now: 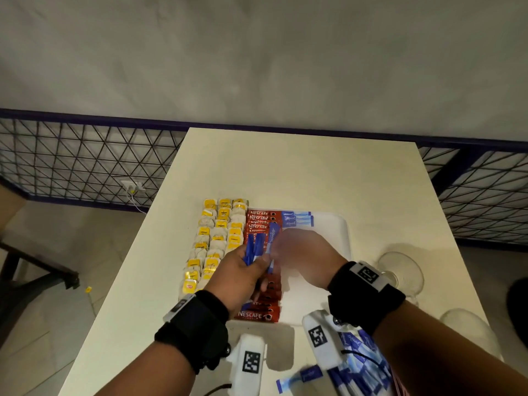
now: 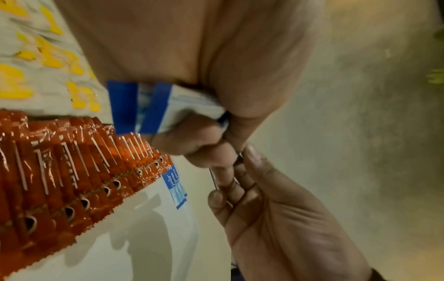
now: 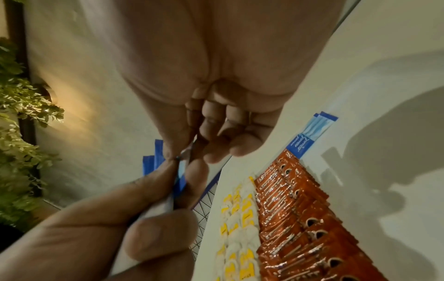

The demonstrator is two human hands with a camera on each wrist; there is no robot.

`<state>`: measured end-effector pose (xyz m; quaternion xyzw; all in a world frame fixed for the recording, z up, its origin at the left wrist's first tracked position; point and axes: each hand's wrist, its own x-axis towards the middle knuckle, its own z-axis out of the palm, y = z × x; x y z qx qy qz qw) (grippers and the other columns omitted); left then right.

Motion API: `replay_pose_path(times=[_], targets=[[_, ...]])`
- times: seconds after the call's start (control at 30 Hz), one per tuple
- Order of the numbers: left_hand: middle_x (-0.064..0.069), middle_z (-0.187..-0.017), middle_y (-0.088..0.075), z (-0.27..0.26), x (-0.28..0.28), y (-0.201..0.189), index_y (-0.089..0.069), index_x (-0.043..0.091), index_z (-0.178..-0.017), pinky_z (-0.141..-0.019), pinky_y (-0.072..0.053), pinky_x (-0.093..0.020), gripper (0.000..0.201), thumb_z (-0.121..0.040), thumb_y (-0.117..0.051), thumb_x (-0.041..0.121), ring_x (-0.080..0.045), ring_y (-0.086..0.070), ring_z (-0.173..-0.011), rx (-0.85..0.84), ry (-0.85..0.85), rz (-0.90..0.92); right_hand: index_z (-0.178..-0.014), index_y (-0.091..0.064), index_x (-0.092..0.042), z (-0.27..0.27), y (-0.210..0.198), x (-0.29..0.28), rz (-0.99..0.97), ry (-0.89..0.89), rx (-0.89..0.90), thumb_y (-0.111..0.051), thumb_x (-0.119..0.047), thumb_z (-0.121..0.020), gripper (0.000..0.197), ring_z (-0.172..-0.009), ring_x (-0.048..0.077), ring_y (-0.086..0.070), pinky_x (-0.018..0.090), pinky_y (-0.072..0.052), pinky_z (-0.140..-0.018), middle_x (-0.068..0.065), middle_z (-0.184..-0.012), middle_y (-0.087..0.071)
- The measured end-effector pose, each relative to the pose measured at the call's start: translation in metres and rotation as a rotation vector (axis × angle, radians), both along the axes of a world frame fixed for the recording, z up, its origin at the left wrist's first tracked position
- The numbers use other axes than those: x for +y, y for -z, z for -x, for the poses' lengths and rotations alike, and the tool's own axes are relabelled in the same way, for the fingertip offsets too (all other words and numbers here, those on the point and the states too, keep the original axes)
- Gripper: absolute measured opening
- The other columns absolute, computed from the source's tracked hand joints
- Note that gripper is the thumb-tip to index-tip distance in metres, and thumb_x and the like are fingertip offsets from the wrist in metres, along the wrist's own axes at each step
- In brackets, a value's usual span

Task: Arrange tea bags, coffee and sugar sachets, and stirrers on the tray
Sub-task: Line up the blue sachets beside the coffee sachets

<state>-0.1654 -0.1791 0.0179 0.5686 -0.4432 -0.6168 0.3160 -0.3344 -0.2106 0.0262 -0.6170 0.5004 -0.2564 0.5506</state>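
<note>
A white tray [image 1: 328, 232] holds yellow-tagged tea bags [image 1: 217, 238] on the left, a column of red coffee sachets [image 1: 258, 312] in the middle and a few blue-and-white sugar sachets [image 1: 297, 218] at its far end. Above the coffee column my left hand [image 1: 257, 261] grips a small bundle of sugar sachets [image 1: 253, 247] that stands upright. My right hand [image 1: 285, 250], blurred, pinches one sugar sachet [image 1: 273, 235] at the bundle's right side. In the right wrist view its thumb and fingers [image 3: 168, 152] close on the thin edge of that sachet. No stirrers show.
A heap of loose sugar sachets [image 1: 360, 355] lies at the table's near edge, with one sachet [image 1: 303, 377] apart from it. Two clear glasses [image 1: 400, 270] [image 1: 463, 324] stand right of the tray. The tray's right half is bare. A wire fence [image 1: 85, 161] runs behind the table.
</note>
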Motion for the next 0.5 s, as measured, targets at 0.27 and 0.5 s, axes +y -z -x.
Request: replay_pose_path(times=[0.27, 0.5], targets=[[-0.006, -0.058, -0.058, -0.016, -0.014, -0.002, -0.059, 0.008, -0.097, -0.041, -0.034, -0.026, 0.020, -0.092, -0.062, 0.027, -0.015, -0.038, -0.044, 0.074, -0.161, -0.006, -0.084, -0.055, -0.022, 0.010, -0.003, -0.001, -0.040, -0.072, 0.061, -0.060, -0.004, -0.089, 0.019, -0.065, 0.015, -0.049, 0.016, -0.041, -0.058, -0.001, -0.084, -0.053], [-0.004, -0.061, -0.047, -0.005, -0.022, 0.009, -0.060, 0.009, -0.088, -0.041, -0.033, -0.023, 0.008, -0.092, -0.062, 0.015, -0.011, -0.038, -0.044, 0.253, -0.369, -0.040, -0.088, -0.060, -0.014, 0.008, 0.009, -0.004, -0.165, 0.266, -0.189, -0.066, 0.001, -0.086, 0.016, -0.054, 0.016, -0.059, 0.025, -0.047, -0.057, 0.006, -0.066, -0.061]])
